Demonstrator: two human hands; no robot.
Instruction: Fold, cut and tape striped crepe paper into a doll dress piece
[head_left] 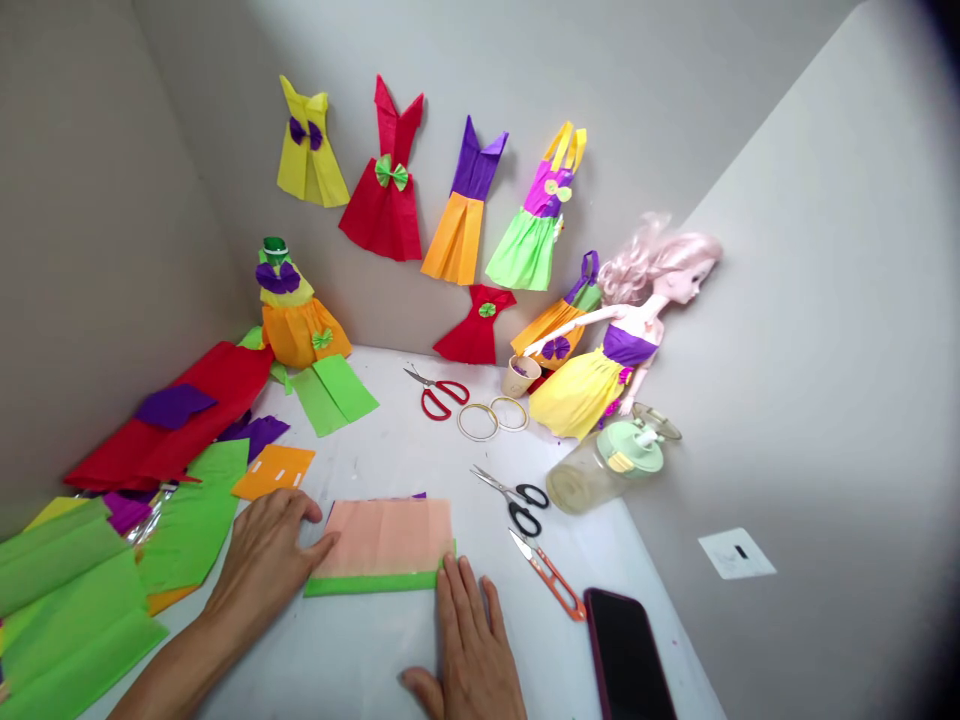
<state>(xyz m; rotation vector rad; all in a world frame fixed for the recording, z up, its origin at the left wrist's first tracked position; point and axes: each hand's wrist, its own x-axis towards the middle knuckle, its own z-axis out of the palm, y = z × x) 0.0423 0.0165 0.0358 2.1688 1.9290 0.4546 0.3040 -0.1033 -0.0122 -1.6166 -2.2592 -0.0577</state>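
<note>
I have the peach sheet point(394, 535) flat on the tabletop point(360, 645) between my two hands, a green strip point(367, 584) along its near edge and purple material point(419, 495) peeping out beyond its far edge. The layers look roughly lined up; no gather or bow shows on them, so I judge this piece unfinished. My left hand point(270, 545) is open, thumb at the sheet's left edge; my right hand point(476, 640) lies open, fingertips at the strip's right end. Farther out, finished-looking dresses point(382, 208) hang on the wall point(637, 100).
</note>
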